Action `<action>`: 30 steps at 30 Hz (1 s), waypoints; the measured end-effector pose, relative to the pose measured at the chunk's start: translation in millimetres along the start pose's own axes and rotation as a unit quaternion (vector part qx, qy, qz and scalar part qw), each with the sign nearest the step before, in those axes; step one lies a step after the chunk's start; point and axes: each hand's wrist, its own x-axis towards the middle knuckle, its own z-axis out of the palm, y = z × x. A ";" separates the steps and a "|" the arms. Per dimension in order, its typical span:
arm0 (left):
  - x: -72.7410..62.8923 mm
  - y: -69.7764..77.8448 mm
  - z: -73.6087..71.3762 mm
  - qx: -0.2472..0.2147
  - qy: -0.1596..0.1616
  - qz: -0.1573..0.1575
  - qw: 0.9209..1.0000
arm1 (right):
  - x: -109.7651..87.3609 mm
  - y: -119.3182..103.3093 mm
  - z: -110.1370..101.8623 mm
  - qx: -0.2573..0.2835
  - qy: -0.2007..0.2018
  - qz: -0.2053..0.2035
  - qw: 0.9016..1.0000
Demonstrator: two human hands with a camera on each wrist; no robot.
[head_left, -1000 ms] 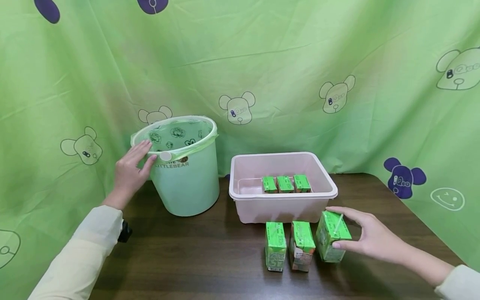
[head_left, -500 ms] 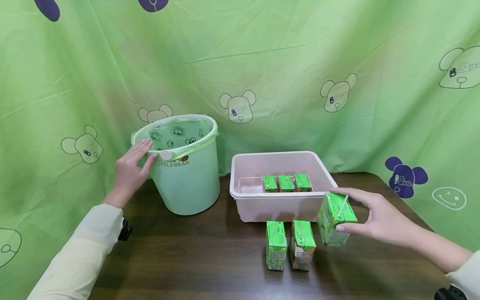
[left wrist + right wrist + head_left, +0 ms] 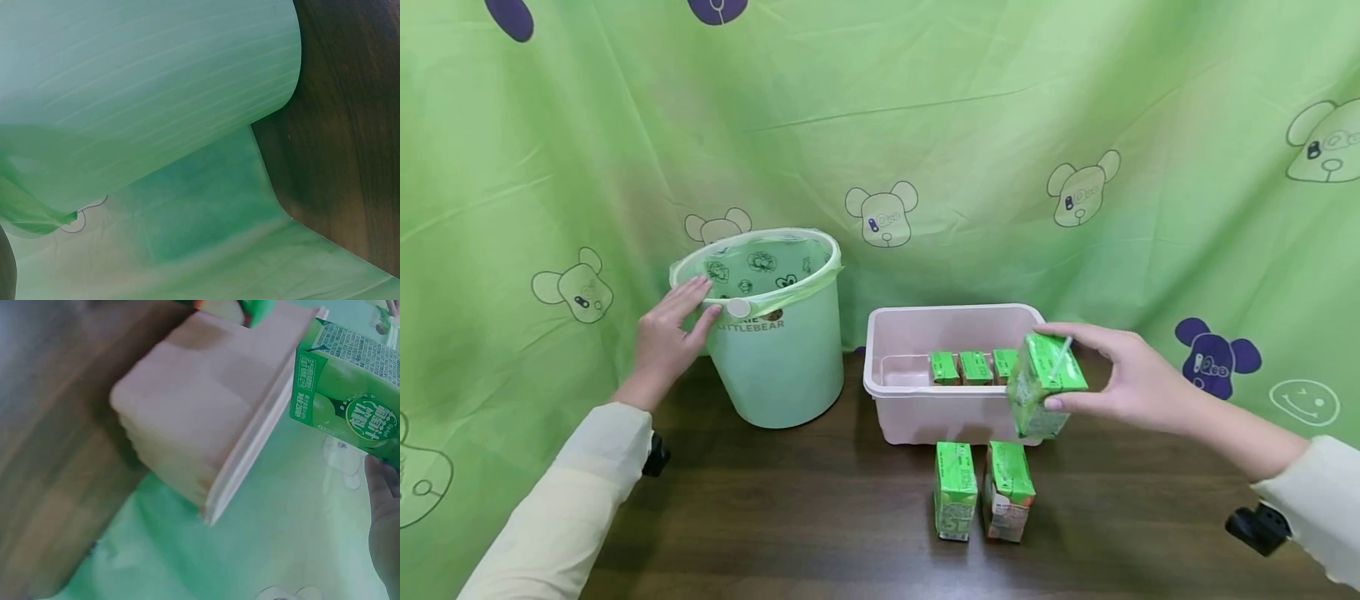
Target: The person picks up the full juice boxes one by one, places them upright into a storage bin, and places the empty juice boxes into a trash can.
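My right hand (image 3: 1127, 379) pinches a green juice box (image 3: 1045, 379) between thumb and fingers, with a straw lying along its top. Held up off the table, the box overlaps the right front rim of the pink plastic tub (image 3: 955, 417) in the head view. Its green printed side shows in the right wrist view. Inside the tub stand several green-topped juice boxes (image 3: 976, 367). Two more, a green one (image 3: 956, 492) and a brownish one (image 3: 1009, 492), stand on the table before it. My left hand (image 3: 668, 337) rests with extended fingers against the rim of the pale green bin (image 3: 782, 367).
A patterned bag (image 3: 760, 265) lines the bin, folded over its rim. The dark wooden table (image 3: 820, 525) carries everything. Behind hangs a green curtain (image 3: 970, 125) with bear-head prints. A bin wall (image 3: 156, 75) fills much of the left wrist view.
My right hand has lifted the juice box from beside the other two, then carried it up and left to the tub's right front corner. My left hand stays at the bin rim.
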 end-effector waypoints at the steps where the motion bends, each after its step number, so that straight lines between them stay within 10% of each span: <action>1: -0.1 -0.4 0.4 -0.001 0.000 0.000 1.000 | 5.9 -0.9 1.0 0.010 -0.002 -0.002 1.000; 30: -1.0 4.3 -0.6 -0.003 0.003 -0.020 1.000 | 189.3 -53.7 50.7 0.148 0.005 -0.073 0.986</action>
